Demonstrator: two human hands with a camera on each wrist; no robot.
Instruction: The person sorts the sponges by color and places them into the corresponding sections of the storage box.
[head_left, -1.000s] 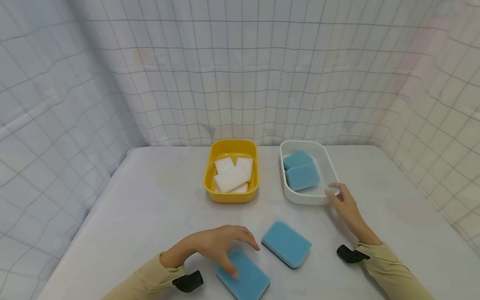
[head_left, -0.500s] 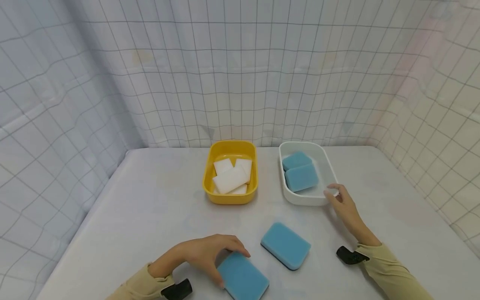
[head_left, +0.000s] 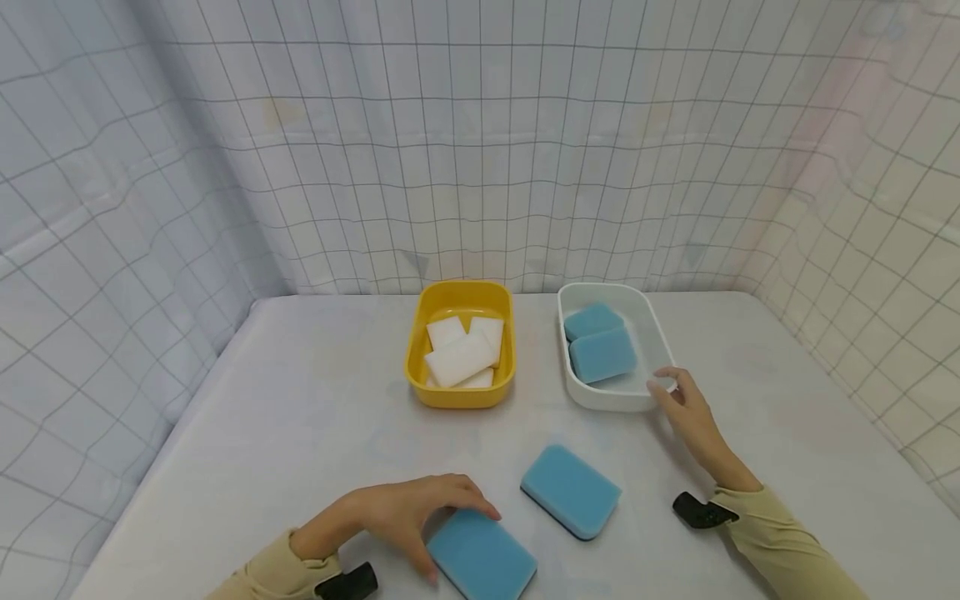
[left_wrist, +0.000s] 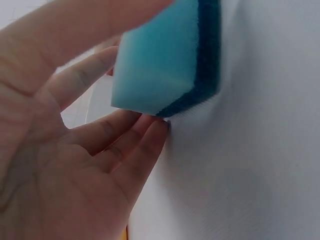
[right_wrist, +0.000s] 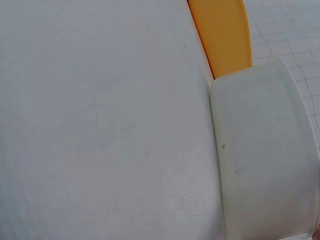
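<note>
In the head view my left hand (head_left: 405,512) spans a blue sponge (head_left: 483,554) with a dark scouring underside, at the table's front. Its fingers reach over the sponge's far edge, while the thumb stands slightly off the left side. In the left wrist view, straight-looking fingers (left_wrist: 115,135) lie beside the sponge (left_wrist: 155,65); the thumb crosses in front, its tip out of frame. My right hand (head_left: 690,412) pinches the near right corner of a white tub (head_left: 611,400), which holds two blue sponges (head_left: 603,356). The right wrist view shows mainly the tub's wall (right_wrist: 265,155).
Another blue sponge (head_left: 572,492) lies on the white-covered table (head_left: 315,400) between the tub and my left hand. Left of the tub, a yellow tub (head_left: 461,400) contains several white sponges (head_left: 459,360). Gridded white curtains (head_left: 465,150) hang behind and at both sides.
My left hand has moved left and toward me; its thumb has passed from above the sponge to beside its left edge. The right hand has stayed at the white tub's corner.
</note>
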